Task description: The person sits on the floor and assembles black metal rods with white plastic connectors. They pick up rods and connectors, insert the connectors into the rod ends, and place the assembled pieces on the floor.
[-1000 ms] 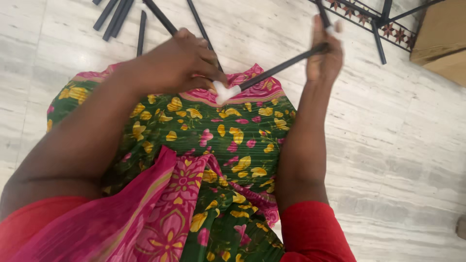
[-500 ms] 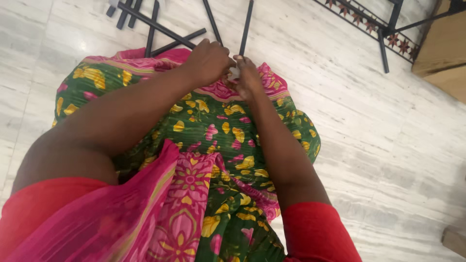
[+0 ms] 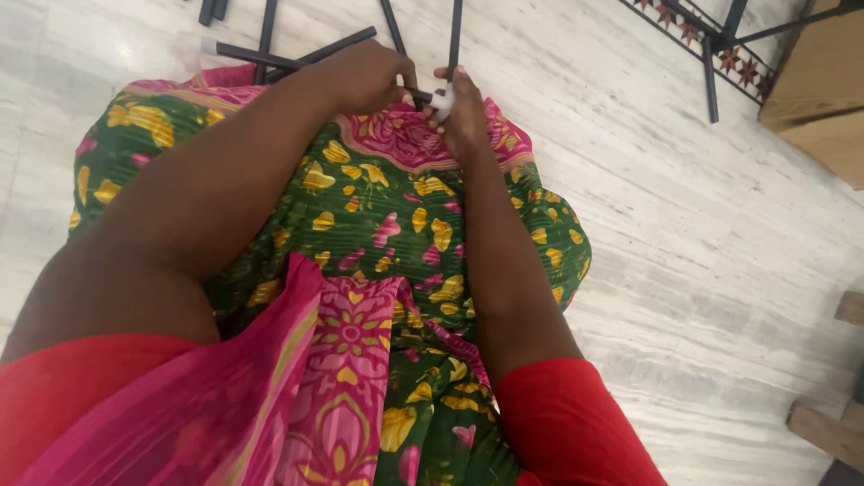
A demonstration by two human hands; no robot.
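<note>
The left hand (image 3: pixel 364 76) is curled around a black rod (image 3: pixel 418 94) at the far edge of the green and pink floral cloth (image 3: pixel 396 225), though its fingers hide most of the rod. The right hand (image 3: pixel 463 112) pinches a small white piece (image 3: pixel 442 102) that meets the rod's end; its shape is hard to make out. More black rods (image 3: pixel 270 56) lie on the pale marble floor (image 3: pixel 702 252), cut off at the top edge.

Pale marble floor (image 3: pixel 720 270), wooden furniture (image 3: pixel 814 99) at right
</note>
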